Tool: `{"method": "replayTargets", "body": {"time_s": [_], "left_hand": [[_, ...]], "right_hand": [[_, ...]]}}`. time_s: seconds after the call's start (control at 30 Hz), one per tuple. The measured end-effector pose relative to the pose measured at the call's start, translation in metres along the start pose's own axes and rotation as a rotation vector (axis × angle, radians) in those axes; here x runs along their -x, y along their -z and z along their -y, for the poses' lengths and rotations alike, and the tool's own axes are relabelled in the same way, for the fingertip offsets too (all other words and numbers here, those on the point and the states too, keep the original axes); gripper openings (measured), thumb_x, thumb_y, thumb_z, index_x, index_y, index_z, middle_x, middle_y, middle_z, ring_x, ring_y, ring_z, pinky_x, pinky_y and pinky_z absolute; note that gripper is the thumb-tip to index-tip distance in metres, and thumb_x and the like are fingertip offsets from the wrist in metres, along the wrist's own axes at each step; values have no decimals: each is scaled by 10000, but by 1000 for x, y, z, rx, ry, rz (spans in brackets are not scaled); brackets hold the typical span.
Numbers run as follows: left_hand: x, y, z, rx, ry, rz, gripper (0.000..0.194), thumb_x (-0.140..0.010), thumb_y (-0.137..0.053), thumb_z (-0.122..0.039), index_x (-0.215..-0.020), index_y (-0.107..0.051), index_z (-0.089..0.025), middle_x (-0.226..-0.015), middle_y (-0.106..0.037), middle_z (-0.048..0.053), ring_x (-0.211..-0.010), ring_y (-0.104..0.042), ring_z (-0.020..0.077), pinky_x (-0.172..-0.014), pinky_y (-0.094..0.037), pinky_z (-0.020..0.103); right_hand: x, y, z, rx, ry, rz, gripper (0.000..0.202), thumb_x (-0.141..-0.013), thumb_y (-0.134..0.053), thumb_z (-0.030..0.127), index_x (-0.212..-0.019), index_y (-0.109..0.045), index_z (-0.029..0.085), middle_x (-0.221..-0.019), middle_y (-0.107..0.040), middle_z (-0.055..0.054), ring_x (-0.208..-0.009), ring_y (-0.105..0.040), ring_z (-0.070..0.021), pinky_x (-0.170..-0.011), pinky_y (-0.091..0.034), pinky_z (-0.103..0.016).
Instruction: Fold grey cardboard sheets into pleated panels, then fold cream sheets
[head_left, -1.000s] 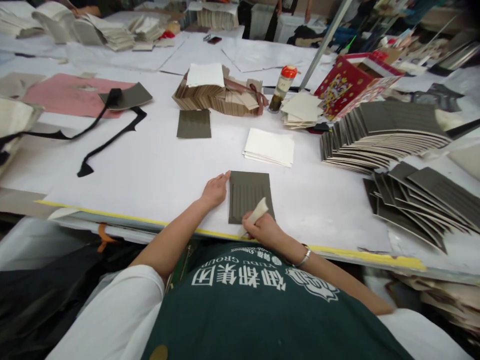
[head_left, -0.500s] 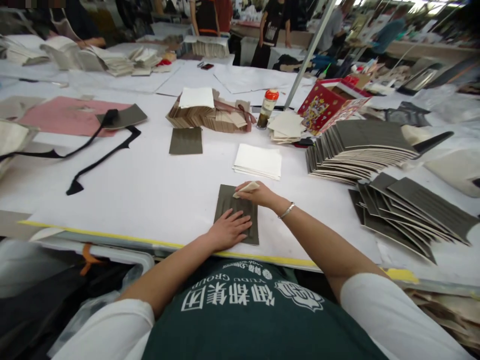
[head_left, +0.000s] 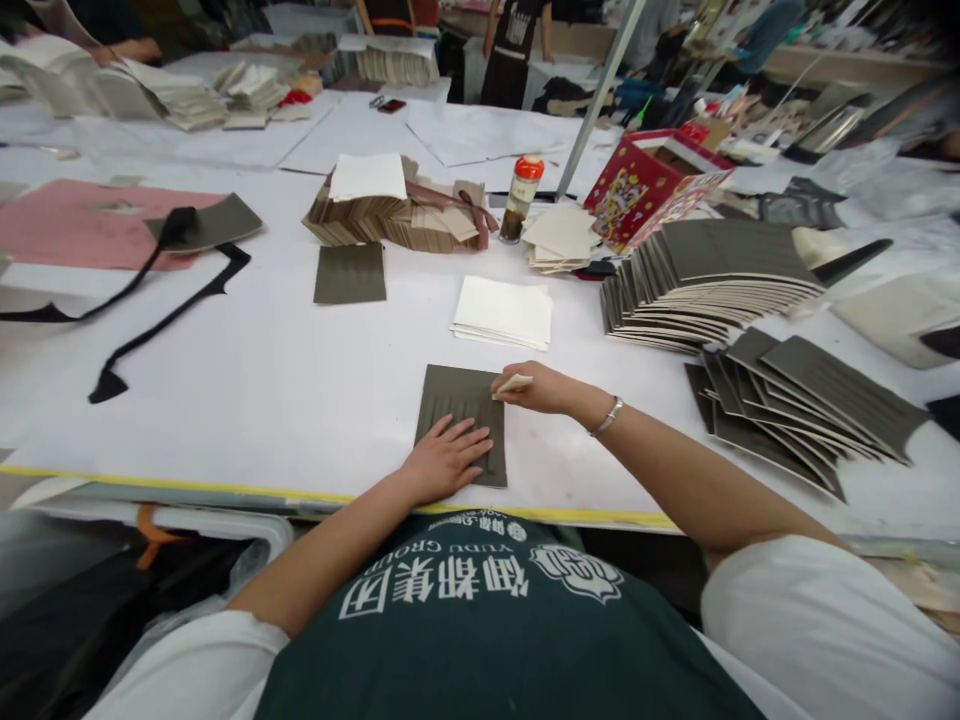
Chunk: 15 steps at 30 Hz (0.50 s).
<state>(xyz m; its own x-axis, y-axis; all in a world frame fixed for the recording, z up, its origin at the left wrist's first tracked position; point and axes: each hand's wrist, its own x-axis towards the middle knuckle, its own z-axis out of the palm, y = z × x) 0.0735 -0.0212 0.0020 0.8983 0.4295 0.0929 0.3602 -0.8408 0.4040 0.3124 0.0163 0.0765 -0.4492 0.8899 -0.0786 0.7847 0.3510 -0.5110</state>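
Dark panel (head_left: 442, 390) lies left of my right grip (head_left: 541, 388)

That grip clamps a cream piece (head_left: 516, 382) at the panel's far right edge; my left grip (head_left: 446, 460), fingers spread, rests flat on the near part. The long axis runs away from me. White sheets (head_left: 502, 312) lie beyond, the yellow edge (head_left: 247, 491) of the bench (head_left: 300, 420) just nearer; room spreads widest leftward.

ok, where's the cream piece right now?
Head view, just right of centre: the cream piece is in the right hand, by the far-right corner of the dark panel under the left hand.
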Motion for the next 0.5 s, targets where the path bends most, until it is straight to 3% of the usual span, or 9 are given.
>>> {"method": "replayTargets", "body": {"time_s": [0.1,0.2,0.37,0.5], "left_hand": [[-2,11,17,106,62,-114,406,-899,-321,-309,-1282,-422,-218,-1371,-409,33,-1269,-343,163,-1069,-229,374],[-7,25,42,108,208,-274,425,-903,-255,-243,-1292,-408,-166,-1381,-389,65,-1289,-306,148,-1052,-274,350],[-11,25,61,-130,293,-40,420,-887,-358,-321,-1290,-418,-217,-1391,-377,34,-1307,-265,229,-1068,-162,490],[-14,15,61,-97,312,16,432,-895,-356,-311,-1318,-375,-224,-1423,-315,18,-1334,-193,215,-1078,-84,495]], "right_hand": [[31,6,-8,-105,-144,22,161,-769,-547,261,-821,-664,163,-716,-670,-23,-632,-594,-125,-606,-447,-221],[44,-4,14,-219,-163,-35,186,-793,-514,282,-863,-646,171,-729,-666,-16,-621,-596,-117,-596,-458,-220],[18,-54,88,-312,198,-5,178,-808,-505,261,-874,-631,154,-836,-665,-50,-743,-602,-129,-699,-462,-236],[0,-81,109,-193,330,15,170,-824,-467,200,-835,-623,133,-842,-660,-81,-798,-586,-149,-767,-445,-271]]}}
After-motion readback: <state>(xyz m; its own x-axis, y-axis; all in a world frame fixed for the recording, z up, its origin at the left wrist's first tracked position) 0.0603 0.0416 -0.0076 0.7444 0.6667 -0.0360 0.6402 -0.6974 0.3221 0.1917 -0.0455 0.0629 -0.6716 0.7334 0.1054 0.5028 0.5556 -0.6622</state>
